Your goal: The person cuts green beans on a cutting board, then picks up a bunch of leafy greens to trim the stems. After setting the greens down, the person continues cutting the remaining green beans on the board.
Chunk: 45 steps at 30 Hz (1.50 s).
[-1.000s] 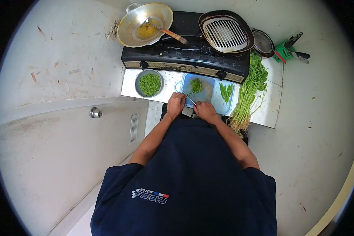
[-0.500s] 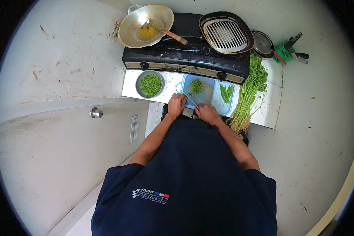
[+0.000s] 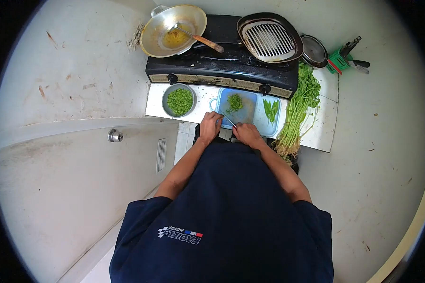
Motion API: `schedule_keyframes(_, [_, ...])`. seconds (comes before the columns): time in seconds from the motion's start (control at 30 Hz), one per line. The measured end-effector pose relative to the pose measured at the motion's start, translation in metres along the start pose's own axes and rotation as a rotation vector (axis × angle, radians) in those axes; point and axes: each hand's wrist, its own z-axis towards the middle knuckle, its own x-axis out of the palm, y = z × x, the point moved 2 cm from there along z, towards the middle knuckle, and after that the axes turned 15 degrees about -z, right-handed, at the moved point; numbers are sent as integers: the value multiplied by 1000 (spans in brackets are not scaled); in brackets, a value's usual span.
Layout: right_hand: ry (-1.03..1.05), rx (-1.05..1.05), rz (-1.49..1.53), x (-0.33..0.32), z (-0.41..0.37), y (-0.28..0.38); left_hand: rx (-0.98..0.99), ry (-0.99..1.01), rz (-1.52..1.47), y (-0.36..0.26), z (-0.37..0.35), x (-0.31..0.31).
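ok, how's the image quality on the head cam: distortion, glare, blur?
Head view: strong fisheye, black corners, stove front bowed; bright, washed-out patches on the white counter; no obvious motion smear on the left hand or right hand, but the knife is too small to read its edge.

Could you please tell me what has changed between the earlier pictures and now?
Nothing has clearly moved, been taken hold of or let go. The right hand still holds the knife, the left hand stays near its tip, and the chopped greens stay put.
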Motion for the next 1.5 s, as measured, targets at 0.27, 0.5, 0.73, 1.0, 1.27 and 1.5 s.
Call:
schedule_keyframes(0.27, [23, 15, 23, 5, -2, -5, 26, -14, 27, -3, 1, -1])
schedule_keyframes(0.5, [105, -18, 24, -5, -4, -3, 13, -13, 16, 1, 1, 1])
schedule_keyframes(0.73, [91, -20, 15, -1, 4, -2, 23, -11, -2, 2, 2, 1])
schedule_keyframes(1.0, [14, -30, 24, -3, 0, -3, 33, -22, -26, 3, 3, 0])
schedule_keyframes(1.27, [52, -2, 35, -3, 0, -4, 31, -19, 16, 0, 3, -2])
schedule_keyframes(1.5, [66, -48, 50, 1, -4, -5, 33, -14, 24, 5, -1, 0])
